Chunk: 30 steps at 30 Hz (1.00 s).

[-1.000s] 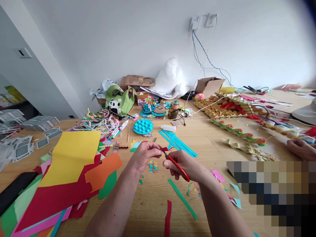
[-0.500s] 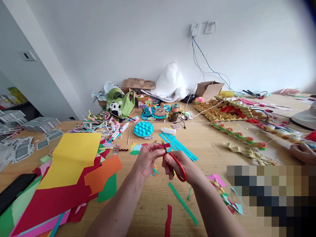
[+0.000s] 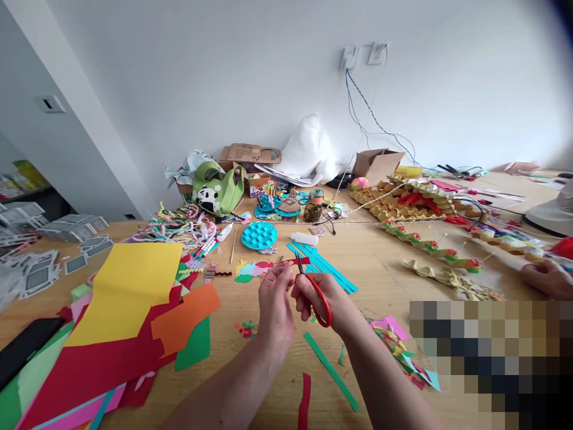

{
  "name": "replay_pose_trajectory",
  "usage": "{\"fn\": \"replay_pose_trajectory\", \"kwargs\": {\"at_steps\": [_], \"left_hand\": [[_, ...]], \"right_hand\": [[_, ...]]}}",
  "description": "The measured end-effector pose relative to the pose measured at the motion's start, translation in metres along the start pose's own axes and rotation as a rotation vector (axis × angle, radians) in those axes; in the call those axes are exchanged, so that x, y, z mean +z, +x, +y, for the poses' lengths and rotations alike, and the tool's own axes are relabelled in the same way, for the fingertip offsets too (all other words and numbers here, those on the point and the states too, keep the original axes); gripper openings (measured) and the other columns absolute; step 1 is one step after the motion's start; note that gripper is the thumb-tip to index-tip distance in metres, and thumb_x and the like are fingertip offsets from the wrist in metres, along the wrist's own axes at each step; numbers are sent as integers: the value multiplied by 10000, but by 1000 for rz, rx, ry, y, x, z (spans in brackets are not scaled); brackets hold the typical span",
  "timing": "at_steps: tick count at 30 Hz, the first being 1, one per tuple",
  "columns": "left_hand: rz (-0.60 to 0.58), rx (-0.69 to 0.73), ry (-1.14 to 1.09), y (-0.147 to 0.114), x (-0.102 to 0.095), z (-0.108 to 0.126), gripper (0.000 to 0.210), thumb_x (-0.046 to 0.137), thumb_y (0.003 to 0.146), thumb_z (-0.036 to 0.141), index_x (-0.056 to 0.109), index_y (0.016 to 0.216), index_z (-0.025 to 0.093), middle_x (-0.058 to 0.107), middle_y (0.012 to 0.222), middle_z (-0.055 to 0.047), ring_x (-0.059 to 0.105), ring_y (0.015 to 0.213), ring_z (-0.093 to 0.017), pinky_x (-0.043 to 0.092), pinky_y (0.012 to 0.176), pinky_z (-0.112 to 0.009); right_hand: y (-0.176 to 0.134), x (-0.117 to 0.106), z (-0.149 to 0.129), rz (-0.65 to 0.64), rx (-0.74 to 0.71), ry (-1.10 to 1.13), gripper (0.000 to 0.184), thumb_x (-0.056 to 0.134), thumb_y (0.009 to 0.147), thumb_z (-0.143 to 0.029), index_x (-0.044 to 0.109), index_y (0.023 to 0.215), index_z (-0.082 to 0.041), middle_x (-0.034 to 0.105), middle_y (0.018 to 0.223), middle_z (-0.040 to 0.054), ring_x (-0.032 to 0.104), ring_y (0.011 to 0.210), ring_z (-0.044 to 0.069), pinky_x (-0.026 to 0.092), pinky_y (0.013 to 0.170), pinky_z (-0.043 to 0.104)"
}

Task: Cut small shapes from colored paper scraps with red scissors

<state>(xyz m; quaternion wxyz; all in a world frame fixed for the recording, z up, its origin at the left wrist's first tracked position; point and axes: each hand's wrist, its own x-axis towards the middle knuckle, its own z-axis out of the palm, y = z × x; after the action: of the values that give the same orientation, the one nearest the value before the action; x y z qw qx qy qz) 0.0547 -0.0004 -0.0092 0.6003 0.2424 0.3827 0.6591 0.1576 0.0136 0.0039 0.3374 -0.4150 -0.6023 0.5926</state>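
My right hand (image 3: pixel 329 301) is wrapped round the red handles of a pair of scissors (image 3: pixel 320 298), whose dark blades point up and away from me. Just left of it, my left hand (image 3: pixel 276 301) pinches a small red paper strip (image 3: pixel 304 261) that sticks out by the blades. My fingers hide part of the strip. Below the hands lie a green paper strip (image 3: pixel 330 370) and another red strip (image 3: pixel 305 400). Small red and green paper bits (image 3: pixel 247 329) are left of my left wrist. Beyond the hands are paper cut-outs (image 3: pixel 250 270) and blue paper strips (image 3: pixel 329 269).
Coloured paper sheets (image 3: pixel 116 310) are piled on the left, with paper scraps (image 3: pixel 400 346) at right. A blue bumpy disc (image 3: pixel 259 236), a white bottle (image 3: pixel 305 239) and a lidded jar (image 3: pixel 313 208) stand farther back. Another person's hand (image 3: pixel 546 279) rests near egg-carton pieces (image 3: pixel 432 245).
My left hand has turned and shifted right, closer to the scissors, uncovering cut-outs and red and green bits. The scissors have moved slightly left; the strip is still by their blades.
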Motion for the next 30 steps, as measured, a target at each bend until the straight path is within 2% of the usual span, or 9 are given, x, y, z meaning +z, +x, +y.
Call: {"fn": "replay_pose_trajectory", "kwargs": {"at_steps": [3,6,12,19,25,30], "left_hand": [[20,29,-30,-2,1,0,290,725,634,364,533,724,167,521,717,38,425,417,-52,295,366,-220],[25,0,-21,-1,1,2,287,727,628,357,540,744,172,511,644,53,407,379,-59,275,349,-218],[66,53,-44,2,0,8,321,753,597,293,596,842,157,630,783,-6,531,573,-90,375,494,-213],[54,56,8,6,-3,11,199,723,602,273,603,694,144,591,681,10,498,544,-89,358,487,-219],[20,14,-1,8,-6,12,183,711,596,259,575,650,149,570,644,22,480,496,-93,357,439,-230],[20,35,41,9,-6,13,161,703,590,251,588,623,143,569,642,14,479,526,-91,383,484,-231]], "right_hand": [[0,2,0,14,7,-47,504,579,749,-646,540,656,-153,569,516,-8,536,396,101,363,385,193],[0,3,4,-2,-13,-76,481,597,758,-615,538,640,-153,565,505,-8,529,388,98,358,376,188],[4,4,9,-10,2,-95,493,597,754,-620,515,601,-158,567,495,-3,535,389,101,373,386,193],[1,4,5,-32,15,-86,477,601,751,-618,527,662,-155,573,532,-9,531,390,96,357,377,189],[0,-1,6,-71,6,-108,537,558,743,-683,530,666,-152,595,556,9,558,425,104,387,408,194],[-2,-4,4,-84,-1,-143,567,527,749,-706,533,639,-150,590,552,17,569,449,109,398,427,196]]}}
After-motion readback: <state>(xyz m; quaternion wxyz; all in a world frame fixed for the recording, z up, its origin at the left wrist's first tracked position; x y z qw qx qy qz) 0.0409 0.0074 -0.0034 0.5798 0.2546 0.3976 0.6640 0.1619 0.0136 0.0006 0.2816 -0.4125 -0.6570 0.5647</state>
